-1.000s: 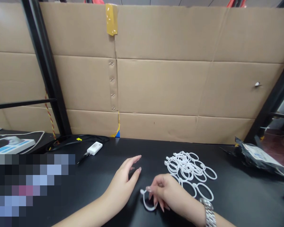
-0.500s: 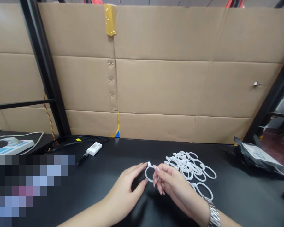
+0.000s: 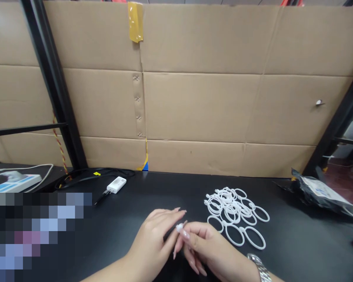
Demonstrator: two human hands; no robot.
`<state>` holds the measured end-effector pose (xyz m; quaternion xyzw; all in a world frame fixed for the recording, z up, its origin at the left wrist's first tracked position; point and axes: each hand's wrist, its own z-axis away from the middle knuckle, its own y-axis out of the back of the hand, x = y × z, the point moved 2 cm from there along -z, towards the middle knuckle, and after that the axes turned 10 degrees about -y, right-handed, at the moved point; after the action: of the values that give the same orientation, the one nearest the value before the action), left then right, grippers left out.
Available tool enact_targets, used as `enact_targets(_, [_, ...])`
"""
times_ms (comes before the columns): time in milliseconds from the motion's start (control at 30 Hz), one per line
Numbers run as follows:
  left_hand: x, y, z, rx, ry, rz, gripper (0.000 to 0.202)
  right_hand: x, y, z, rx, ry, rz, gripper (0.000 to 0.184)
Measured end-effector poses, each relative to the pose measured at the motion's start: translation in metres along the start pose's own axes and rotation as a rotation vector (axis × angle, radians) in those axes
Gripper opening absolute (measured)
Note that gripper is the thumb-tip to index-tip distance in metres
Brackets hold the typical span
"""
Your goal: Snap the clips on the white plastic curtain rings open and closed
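Brown cardboard (image 3: 200, 105) backs the black tabletop (image 3: 160, 192), where white rings (image 3: 228, 199) lie.

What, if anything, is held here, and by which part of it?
The right hand pinches a white ring at its small knobbed end; its loop is hidden by the hands. Whether the left hand also grips it cannot be told.
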<state>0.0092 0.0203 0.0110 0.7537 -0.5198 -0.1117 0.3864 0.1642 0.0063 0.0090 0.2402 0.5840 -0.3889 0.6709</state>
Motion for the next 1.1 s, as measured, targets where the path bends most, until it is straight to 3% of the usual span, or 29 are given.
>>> enact_targets(167, [0.007, 0.004, -0.001, 0.023, -0.180, -0.098, 0.025, 0.001, -0.001, 0.002, -0.072, -0.009, 0.092, 0.046])
enact_targets(367, [0.010, 0.003, -0.001, 0.013, -0.198, -0.131, 0.024, -0.008, -0.014, 0.009, -0.137, -0.015, 0.093, 0.040])
enact_targets(500, [0.018, 0.003, -0.003, 0.034, -0.256, -0.133, 0.022, -0.005, -0.020, 0.010, -0.179, -0.001, 0.129, 0.049])
enact_targets(633, [0.029, 0.006, -0.007, 0.049, -0.376, -0.192, 0.019, -0.006, -0.020, 0.005, -0.290, 0.105, 0.333, 0.058])
enact_targets(700, [0.033, 0.006, -0.007, 0.041, -0.405, -0.200, 0.019, -0.010, -0.016, 0.001, -0.281, 0.148, 0.375, 0.056])
enact_targets(833, [0.035, 0.004, -0.007, 0.019, -0.388, -0.186, 0.023, -0.016, -0.005, -0.008, -0.173, 0.193, 0.343, 0.042])
enact_targets(967, [0.036, 0.002, -0.008, 0.000, -0.356, -0.190, 0.024, -0.003, -0.003, -0.007, -0.169, 0.185, 0.341, 0.039])
enact_targets(1100, [0.035, -0.001, -0.010, -0.140, -0.183, -0.104, 0.031, 0.016, -0.010, -0.002, -0.205, 0.100, 0.441, 0.042])
